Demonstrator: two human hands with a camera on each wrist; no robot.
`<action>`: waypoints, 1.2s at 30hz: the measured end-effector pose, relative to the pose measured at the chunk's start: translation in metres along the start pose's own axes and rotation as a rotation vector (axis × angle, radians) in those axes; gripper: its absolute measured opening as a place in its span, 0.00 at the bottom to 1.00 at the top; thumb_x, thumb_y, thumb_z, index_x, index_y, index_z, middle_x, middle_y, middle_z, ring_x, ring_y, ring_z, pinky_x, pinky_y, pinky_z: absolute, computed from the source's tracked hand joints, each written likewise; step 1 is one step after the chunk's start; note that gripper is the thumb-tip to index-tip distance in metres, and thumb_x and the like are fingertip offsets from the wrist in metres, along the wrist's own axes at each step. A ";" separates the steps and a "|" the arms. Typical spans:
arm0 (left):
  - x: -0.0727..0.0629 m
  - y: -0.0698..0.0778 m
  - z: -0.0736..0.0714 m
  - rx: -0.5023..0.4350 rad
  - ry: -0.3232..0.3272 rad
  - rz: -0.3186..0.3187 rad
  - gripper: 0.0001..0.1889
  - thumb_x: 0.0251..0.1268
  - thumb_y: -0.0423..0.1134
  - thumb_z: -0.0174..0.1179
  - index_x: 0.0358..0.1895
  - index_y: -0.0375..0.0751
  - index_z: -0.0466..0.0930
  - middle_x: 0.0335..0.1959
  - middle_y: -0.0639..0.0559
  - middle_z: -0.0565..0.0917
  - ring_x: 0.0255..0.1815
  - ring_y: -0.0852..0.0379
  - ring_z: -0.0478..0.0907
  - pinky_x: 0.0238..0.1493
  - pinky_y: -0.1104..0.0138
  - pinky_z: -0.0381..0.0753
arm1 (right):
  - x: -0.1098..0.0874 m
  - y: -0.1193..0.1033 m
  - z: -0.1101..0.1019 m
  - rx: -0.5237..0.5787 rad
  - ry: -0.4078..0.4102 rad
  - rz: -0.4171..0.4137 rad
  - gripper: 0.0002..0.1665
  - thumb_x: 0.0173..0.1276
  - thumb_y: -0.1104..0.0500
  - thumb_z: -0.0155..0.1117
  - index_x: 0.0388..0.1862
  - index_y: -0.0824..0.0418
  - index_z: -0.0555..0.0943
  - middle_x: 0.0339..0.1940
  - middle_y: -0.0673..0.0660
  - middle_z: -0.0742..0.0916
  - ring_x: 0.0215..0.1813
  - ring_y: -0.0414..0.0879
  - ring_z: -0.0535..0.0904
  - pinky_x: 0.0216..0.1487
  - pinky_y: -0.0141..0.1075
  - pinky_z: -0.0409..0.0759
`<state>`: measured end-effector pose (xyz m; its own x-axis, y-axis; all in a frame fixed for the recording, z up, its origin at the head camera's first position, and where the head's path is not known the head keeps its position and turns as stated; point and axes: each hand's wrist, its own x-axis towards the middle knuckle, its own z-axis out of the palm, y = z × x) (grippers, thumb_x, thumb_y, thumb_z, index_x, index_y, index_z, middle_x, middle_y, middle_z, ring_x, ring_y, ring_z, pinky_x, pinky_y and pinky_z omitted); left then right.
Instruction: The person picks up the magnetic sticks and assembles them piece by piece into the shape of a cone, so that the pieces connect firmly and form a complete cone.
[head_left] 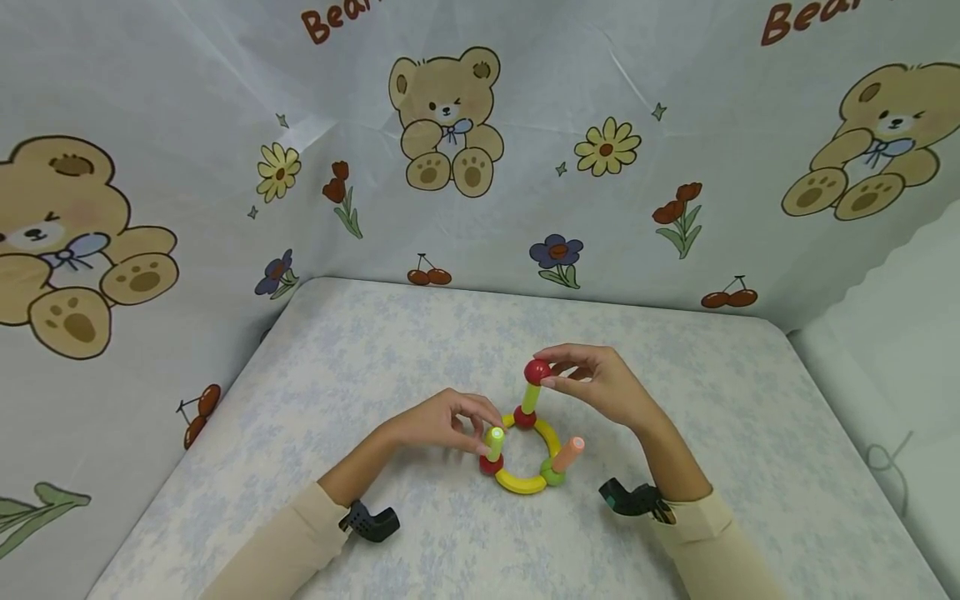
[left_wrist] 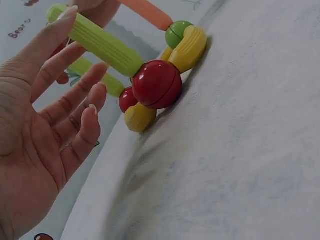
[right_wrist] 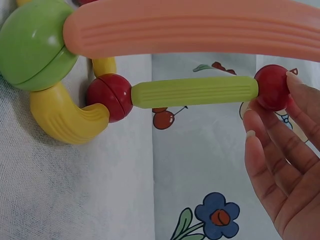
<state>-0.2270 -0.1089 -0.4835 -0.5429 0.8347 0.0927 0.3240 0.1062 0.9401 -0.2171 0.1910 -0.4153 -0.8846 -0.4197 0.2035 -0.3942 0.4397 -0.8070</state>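
Observation:
A ring of yellow curved pieces (head_left: 521,484), joined by red and green balls, lies on the table. My right hand (head_left: 600,383) pinches a red ball (right_wrist: 273,87) that tops an upright yellow-green stick (right_wrist: 195,92). That stick rises from the ring's far red ball (head_left: 525,417). My left hand (head_left: 442,421) holds a second yellow-green stick (left_wrist: 102,45) between thumb and fingers, its other fingers loosely spread. This stick stands in the left red ball (left_wrist: 157,84). On the near right, an orange stick (head_left: 567,454) leans up from a green ball (head_left: 552,473), with neither hand on it.
The table (head_left: 360,350) has a pale blue-patterned cover. Behind and to the left hangs a cloth (head_left: 517,225) printed with bears and flowers. A thin cable (head_left: 892,462) hangs past the table's right edge.

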 end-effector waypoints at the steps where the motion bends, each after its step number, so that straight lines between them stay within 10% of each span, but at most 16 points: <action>1: 0.001 0.000 0.002 -0.003 0.011 0.003 0.15 0.63 0.33 0.71 0.53 0.40 0.87 0.54 0.51 0.84 0.44 0.51 0.82 0.32 0.68 0.81 | 0.000 -0.001 0.000 -0.004 -0.003 0.003 0.19 0.68 0.65 0.71 0.58 0.62 0.85 0.52 0.57 0.88 0.50 0.52 0.84 0.48 0.44 0.85; 20: 0.008 -0.004 0.016 0.029 0.201 -0.074 0.08 0.68 0.39 0.68 0.48 0.46 0.88 0.42 0.47 0.88 0.33 0.55 0.82 0.28 0.64 0.82 | -0.004 -0.006 0.000 0.022 -0.105 -0.058 0.19 0.66 0.58 0.74 0.56 0.55 0.86 0.50 0.49 0.89 0.48 0.45 0.84 0.50 0.40 0.84; 30: 0.009 -0.003 0.017 0.018 0.199 -0.085 0.08 0.67 0.38 0.69 0.47 0.45 0.88 0.38 0.44 0.88 0.30 0.36 0.79 0.24 0.53 0.82 | -0.004 -0.016 0.004 0.002 -0.163 -0.084 0.21 0.64 0.63 0.75 0.56 0.53 0.87 0.49 0.47 0.89 0.48 0.44 0.84 0.50 0.41 0.85; 36: 0.009 0.000 0.018 0.053 0.200 -0.064 0.08 0.67 0.39 0.69 0.46 0.46 0.88 0.39 0.51 0.88 0.33 0.50 0.83 0.26 0.62 0.82 | -0.006 -0.020 0.006 0.003 -0.192 -0.120 0.20 0.64 0.63 0.75 0.55 0.53 0.87 0.49 0.47 0.90 0.48 0.43 0.83 0.50 0.44 0.85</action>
<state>-0.2177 -0.0915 -0.4886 -0.7050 0.7019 0.1015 0.3211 0.1884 0.9281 -0.2028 0.1798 -0.4036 -0.7675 -0.6126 0.1889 -0.4926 0.3750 -0.7853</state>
